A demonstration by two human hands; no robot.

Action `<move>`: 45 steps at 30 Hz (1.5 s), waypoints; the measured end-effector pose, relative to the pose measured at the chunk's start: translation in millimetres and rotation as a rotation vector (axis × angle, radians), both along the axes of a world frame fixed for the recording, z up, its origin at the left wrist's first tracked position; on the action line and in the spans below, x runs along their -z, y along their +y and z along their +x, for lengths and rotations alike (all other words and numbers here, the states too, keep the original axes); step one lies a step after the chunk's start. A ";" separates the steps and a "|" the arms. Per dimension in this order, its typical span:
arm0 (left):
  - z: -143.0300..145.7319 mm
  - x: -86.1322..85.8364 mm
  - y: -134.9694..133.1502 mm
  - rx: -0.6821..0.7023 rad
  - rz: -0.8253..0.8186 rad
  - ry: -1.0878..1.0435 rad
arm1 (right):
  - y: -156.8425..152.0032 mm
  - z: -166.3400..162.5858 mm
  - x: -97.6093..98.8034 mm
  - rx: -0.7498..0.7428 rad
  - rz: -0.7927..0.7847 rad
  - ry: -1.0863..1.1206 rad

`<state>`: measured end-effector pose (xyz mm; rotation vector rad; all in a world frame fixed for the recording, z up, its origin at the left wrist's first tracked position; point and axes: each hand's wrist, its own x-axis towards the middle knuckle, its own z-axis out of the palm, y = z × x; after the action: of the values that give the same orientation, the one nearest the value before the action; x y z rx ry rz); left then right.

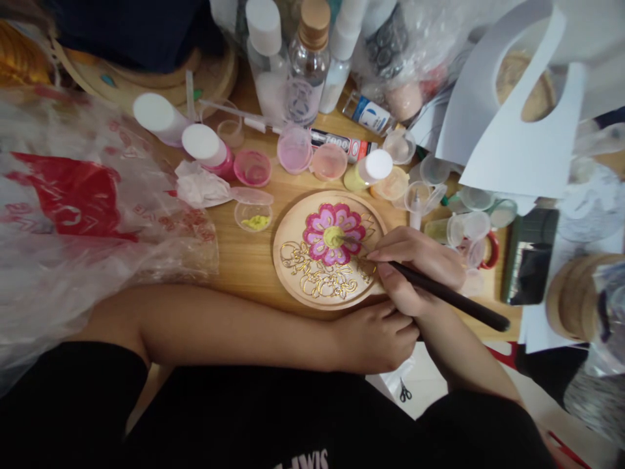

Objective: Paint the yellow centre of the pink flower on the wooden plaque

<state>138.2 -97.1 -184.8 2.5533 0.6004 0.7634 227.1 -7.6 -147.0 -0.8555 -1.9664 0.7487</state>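
A round wooden plate (289, 277) bears a pink flower (334, 236) with a yellow centre, above raised gold outlines of smaller shapes. In my right hand (415, 267) is a palette knife (449, 296) with a dark handle, gripped between thumb and fingers. Its thin grey tip touches or hovers just over the flower's yellow centre; I cannot tell which. My left hand (378, 333) is closed with curled fingers at the plate's near right edge, against my right wrist. Whatever those fingers hold, if anything, is hidden. Left of the plate stands a small cup of yellow paste (256, 221).
Beyond the plate stand a pink cup (252, 168), a lilac cup (294, 148), white-capped bottles (202, 146) and a glue tube (342, 143). Clear plastic bags (161, 241) cover the left. White paper (522, 156), several small containers (476, 225) and a dark box (530, 257) crowd the right.
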 end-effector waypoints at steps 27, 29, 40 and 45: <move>-1.1 -1.0 1.0 -0.043 0.031 -0.055 | -2.3 2.2 0.3 -0.032 0.012 0.017; -0.9 -1.0 0.7 -0.047 0.035 -0.057 | -2.3 2.3 0.1 -0.036 0.011 0.018; -0.4 -0.9 1.7 -0.073 0.044 -0.078 | -2.6 2.8 1.1 -0.016 0.025 0.021; 0.0 -0.8 2.0 -0.066 0.035 -0.084 | -2.2 2.3 0.6 -0.036 0.014 0.015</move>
<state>138.1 -95.1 -184.0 2.5297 0.6522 0.9067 229.4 -9.8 -147.6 -0.8059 -1.9766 0.7594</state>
